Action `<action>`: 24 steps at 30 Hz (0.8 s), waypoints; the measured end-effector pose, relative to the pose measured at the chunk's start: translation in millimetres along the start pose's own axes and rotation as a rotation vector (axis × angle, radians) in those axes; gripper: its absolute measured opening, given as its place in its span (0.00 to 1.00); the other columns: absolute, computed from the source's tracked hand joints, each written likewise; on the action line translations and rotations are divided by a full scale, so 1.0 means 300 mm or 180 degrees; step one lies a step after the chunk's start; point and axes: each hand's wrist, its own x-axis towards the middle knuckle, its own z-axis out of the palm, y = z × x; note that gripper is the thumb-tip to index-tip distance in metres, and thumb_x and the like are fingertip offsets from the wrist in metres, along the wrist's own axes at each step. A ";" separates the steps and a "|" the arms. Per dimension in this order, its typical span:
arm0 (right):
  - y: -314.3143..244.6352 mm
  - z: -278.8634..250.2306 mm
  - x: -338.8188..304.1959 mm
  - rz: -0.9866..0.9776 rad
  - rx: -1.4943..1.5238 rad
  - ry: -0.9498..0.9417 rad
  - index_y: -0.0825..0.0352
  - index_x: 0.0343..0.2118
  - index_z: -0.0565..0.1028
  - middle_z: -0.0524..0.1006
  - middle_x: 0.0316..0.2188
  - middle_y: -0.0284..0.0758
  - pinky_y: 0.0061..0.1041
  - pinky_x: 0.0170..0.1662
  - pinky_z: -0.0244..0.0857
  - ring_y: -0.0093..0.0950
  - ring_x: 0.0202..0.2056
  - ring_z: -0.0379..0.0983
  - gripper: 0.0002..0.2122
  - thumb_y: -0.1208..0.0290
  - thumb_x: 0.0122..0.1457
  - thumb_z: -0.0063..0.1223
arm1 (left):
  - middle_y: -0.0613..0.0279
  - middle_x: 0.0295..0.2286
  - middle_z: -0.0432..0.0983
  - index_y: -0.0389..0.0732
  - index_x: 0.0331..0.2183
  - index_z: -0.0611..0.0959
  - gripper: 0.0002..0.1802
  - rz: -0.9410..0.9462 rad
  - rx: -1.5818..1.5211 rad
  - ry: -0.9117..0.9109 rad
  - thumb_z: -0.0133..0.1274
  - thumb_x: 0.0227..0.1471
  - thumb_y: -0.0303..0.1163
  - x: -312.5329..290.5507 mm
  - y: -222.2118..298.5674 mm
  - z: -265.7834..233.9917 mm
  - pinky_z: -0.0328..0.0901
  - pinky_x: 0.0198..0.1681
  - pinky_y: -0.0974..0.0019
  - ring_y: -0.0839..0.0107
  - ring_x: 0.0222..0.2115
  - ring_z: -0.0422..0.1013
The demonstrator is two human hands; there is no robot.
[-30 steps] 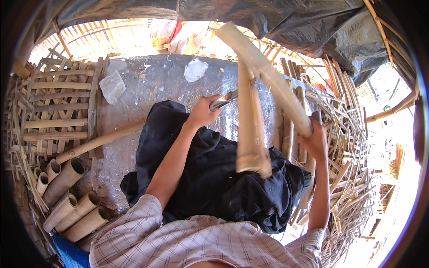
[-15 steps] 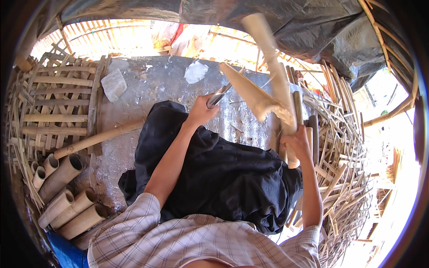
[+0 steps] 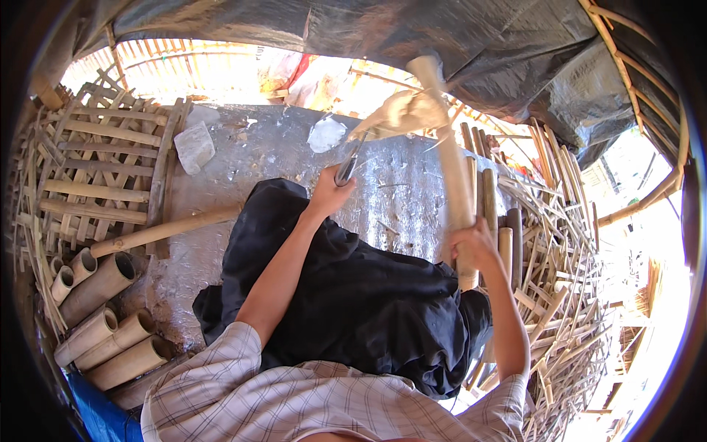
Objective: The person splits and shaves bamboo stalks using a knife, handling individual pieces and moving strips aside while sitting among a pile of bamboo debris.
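Note:
My left hand (image 3: 331, 193) is closed around the dark, shiny handle of a metal tool (image 3: 346, 172), pointing up and away from me. Its far end meets or passes behind a curled tan piece (image 3: 401, 116), smeared by motion, so I cannot tell its kind. That piece reaches across to a pale bamboo pole (image 3: 453, 169), overlapping it; whether they are joined is unclear. The pole stands slanted on my right, blurred at its upper end. Near its lower end, my right hand (image 3: 477, 243) is closed around it. Black cloth (image 3: 353, 295) covers my lap.
A slatted bamboo frame (image 3: 103, 166) stands at left, above several cut bamboo tubes (image 3: 132, 362). A pale block (image 3: 194, 147) lies on the silvery sheet (image 3: 287, 140). Bamboo strips (image 3: 563, 295) are heaped at right, and a dark tarp (image 3: 353, 29) hangs overhead.
The curled tan piece has swung up and to the left, toward the pole's upper part. My right hand has shifted slightly left and lower with the pole. My left hand still grips the tool.

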 end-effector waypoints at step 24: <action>-0.224 -0.135 0.143 0.1435 0.0918 0.0568 0.78 0.34 0.75 0.78 0.24 0.41 0.31 0.22 0.71 0.30 0.19 0.76 0.16 0.79 0.40 0.64 | 0.57 0.18 0.73 0.32 0.29 0.78 0.06 0.0189 0.0367 -0.0191 0.55 0.50 0.26 0.022 -0.059 0.008 0.63 0.25 0.60 0.72 0.20 0.69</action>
